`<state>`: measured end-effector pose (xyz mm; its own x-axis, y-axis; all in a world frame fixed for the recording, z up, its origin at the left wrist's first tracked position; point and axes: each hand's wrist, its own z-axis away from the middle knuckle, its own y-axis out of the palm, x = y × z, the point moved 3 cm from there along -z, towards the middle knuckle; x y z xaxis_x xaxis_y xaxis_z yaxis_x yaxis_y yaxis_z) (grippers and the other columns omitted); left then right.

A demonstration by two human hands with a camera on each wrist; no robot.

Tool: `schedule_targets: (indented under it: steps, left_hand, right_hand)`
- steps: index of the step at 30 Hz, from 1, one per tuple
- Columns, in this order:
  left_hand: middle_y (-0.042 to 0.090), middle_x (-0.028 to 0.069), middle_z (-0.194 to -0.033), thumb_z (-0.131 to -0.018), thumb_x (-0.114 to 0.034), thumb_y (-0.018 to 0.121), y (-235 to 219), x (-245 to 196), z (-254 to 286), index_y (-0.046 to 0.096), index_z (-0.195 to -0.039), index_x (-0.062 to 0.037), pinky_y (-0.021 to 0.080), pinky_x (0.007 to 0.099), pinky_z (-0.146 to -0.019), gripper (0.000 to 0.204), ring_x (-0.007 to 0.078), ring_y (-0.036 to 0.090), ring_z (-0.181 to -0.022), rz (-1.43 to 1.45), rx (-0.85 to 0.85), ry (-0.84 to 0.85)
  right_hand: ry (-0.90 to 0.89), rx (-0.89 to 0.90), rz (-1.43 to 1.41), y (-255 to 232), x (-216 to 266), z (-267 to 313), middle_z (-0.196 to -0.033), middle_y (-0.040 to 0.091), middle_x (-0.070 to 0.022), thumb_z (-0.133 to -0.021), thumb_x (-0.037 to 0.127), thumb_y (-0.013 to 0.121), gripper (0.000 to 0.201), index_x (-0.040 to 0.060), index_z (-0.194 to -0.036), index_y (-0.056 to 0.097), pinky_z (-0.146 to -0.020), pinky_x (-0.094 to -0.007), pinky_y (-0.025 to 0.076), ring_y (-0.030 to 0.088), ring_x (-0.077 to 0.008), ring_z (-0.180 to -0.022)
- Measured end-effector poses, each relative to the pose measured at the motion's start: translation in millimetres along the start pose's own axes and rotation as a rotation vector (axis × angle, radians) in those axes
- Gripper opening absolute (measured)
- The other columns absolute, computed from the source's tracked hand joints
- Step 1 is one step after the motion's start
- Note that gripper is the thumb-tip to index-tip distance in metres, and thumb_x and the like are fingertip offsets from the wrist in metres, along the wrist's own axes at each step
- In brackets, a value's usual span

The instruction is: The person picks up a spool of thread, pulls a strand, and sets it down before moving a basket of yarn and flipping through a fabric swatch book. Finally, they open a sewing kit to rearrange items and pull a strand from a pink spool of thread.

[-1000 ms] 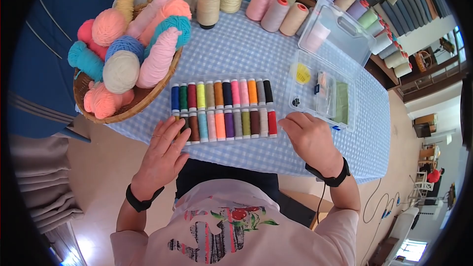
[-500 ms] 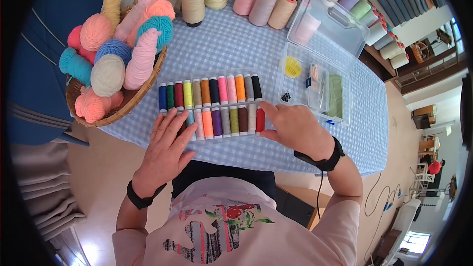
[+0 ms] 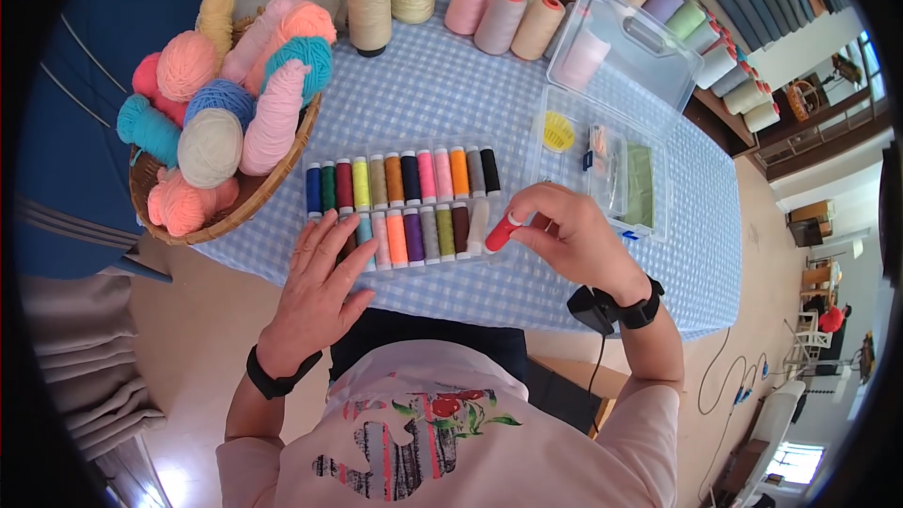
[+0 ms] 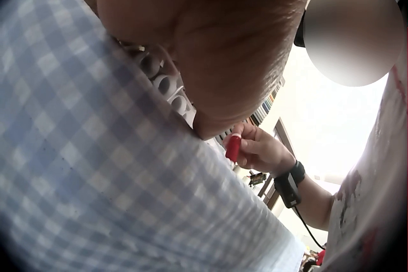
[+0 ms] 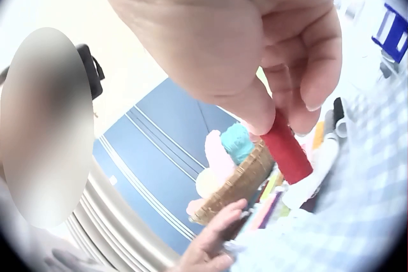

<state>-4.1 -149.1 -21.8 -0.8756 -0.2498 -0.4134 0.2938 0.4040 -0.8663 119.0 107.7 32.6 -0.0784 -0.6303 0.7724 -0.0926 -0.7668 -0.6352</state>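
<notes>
Between thumb and fingers my right hand [image 3: 576, 237] pinches a red thread spool [image 3: 500, 233] at the right end of the front row. The spool leans out of line with its neighbours; in the right wrist view the red thread [image 5: 287, 151] hangs below the fingertips. Two rows of coloured spools lie in a clear plastic tray [image 3: 381, 145]. My left hand [image 3: 315, 287] rests with extended fingers over the tray's front left end, hiding some spools there. Beside the red one lies a whitish spool [image 3: 478, 226].
A wicker basket [image 3: 293, 165] of yarn balls stands at the left. Right of the tray sits an open clear box [image 3: 538, 155] with a yellow disc [image 3: 558, 132] and green cloth [image 3: 640, 185]. Large thread cones [image 3: 501, 21] line the back of the checked tablecloth [image 3: 442, 94].
My right hand has come left to the tray's end, taken the red spool and tilted it out of the row. My left hand stays on the tray.
</notes>
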Motion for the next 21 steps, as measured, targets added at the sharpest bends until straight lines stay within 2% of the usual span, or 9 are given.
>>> schedule_targets:
  steps: [1, 3, 6, 8, 10, 11, 15, 18, 21]
  left_hand:
    - [0.040, 0.0148, -0.137, -0.068, -0.011, 0.072, -1.7, -2.6, 0.0, 0.053, -0.124, -0.0088, 0.025, 0.0497, -0.108, 0.059, 0.0343, 0.033, -0.131, -0.006, -0.009, 0.002]
    - [0.044, 0.0140, -0.132, -0.068, -0.009, 0.072, -14.6, -11.2, -3.3, 0.054, -0.121, -0.0074, 0.030, 0.0474, -0.105, 0.056, 0.0338, 0.040, -0.124, 0.100, -0.129, 0.093]
    - [0.050, 0.0161, -0.123, -0.075, -0.015, 0.068, -26.1, -27.5, -17.9, 0.055, -0.116, -0.0033, 0.034, 0.0472, -0.099, 0.044, 0.0353, 0.047, -0.114, 0.345, -0.161, 0.130]
    - [0.055, 0.0147, -0.116, -0.075, -0.013, 0.069, -31.0, -38.4, -30.6, 0.055, -0.117, -0.0026, 0.041, 0.0417, -0.090, 0.045, 0.0314, 0.053, -0.102, 0.364, -0.210, 0.135]
    - [0.058, 0.0132, -0.108, -0.075, -0.008, 0.069, -20.8, -38.6, -37.6, 0.054, -0.117, -0.0013, 0.046, 0.0354, -0.083, 0.045, 0.0265, 0.058, -0.093, 0.666, -0.094, 0.016]
    - [0.060, 0.0119, -0.100, -0.076, -0.004, 0.070, -17.4, -39.4, -40.9, 0.054, -0.115, -0.0004, 0.049, 0.0296, -0.075, 0.042, 0.0211, 0.061, -0.085, 0.634, -0.118, 0.073]
    - [0.061, 0.0119, -0.095, -0.077, -0.003, 0.069, -0.6, -44.9, -43.4, 0.056, -0.109, -0.0013, 0.049, 0.0289, -0.073, 0.035, 0.0197, 0.062, -0.081, 0.745, -0.164, -0.008]
    - [0.060, 0.0120, -0.095, -0.077, -0.002, 0.070, 13.2, -42.0, -42.8, 0.056, -0.104, -0.0020, 0.049, 0.0289, -0.072, 0.030, 0.0182, 0.062, -0.080, 0.879, -0.180, -0.081]
    - [0.059, 0.0105, -0.095, -0.077, -0.002, 0.069, 14.0, -42.0, -47.5, 0.056, -0.102, -0.0024, 0.048, 0.0285, -0.072, 0.029, 0.0164, 0.061, -0.081, 0.868, -0.168, -0.072]
  right_hand:
    - [-0.009, -0.003, 0.006, 1.4, -0.4, 1.0, -0.100, 0.060, -0.0070, -0.080, -0.001, 0.067, 0.020, 0.0051, -0.095, 0.056, -0.063, -0.0233, 0.048, 0.060, -0.0137, -0.074]
    - [-0.097, -0.005, -0.600, 8.4, 0.5, -0.9, -0.105, 0.060, -0.0085, -0.084, -0.001, 0.064, 0.016, 0.0049, -0.096, 0.056, -0.067, -0.0229, 0.048, 0.057, -0.0096, -0.081]
    - [-0.135, 0.051, -0.817, 27.4, 11.5, -8.4, -0.107, 0.059, -0.0111, -0.085, -0.001, 0.062, 0.014, 0.0050, -0.096, 0.056, -0.069, -0.0240, 0.049, 0.056, -0.0105, -0.085]
    - [-0.178, 0.081, -0.828, 38.8, 16.2, -12.6, -0.106, 0.059, -0.0111, -0.084, -0.003, 0.063, 0.016, 0.0049, -0.097, 0.056, -0.071, -0.0243, 0.049, 0.057, -0.0114, -0.086]
    - [-0.219, 0.042, -0.795, 47.7, 17.3, -14.6, -0.105, 0.058, -0.0074, -0.085, -0.005, 0.060, 0.016, 0.0039, -0.097, 0.054, -0.074, -0.0247, 0.051, 0.057, -0.0107, -0.091]
    - [-0.231, 0.039, -0.814, 51.2, 17.2, -15.0, -0.104, 0.058, -0.0070, -0.085, -0.006, 0.060, 0.017, 0.0034, -0.097, 0.054, -0.076, -0.0252, 0.051, 0.058, -0.0110, -0.093]
    - [-0.238, -0.034, -0.906, 56.1, 16.2, -12.6, -0.105, 0.058, -0.0065, -0.085, -0.005, 0.060, 0.018, 0.0023, -0.101, 0.054, -0.079, -0.0263, 0.051, 0.058, -0.0117, -0.095]
    - [-0.133, -0.025, -1.020, 60.6, 11.9, -11.7, -0.110, 0.057, -0.0071, -0.085, -0.002, 0.062, 0.023, 0.0029, -0.106, 0.056, -0.082, -0.0273, 0.049, 0.057, -0.0130, -0.096]
    - [-0.173, 0.025, -0.939, 61.3, 12.0, -12.3, -0.110, 0.057, -0.0064, -0.087, 0.004, 0.061, 0.028, 0.0032, -0.114, 0.055, -0.075, -0.0243, 0.050, 0.058, -0.0122, -0.095]
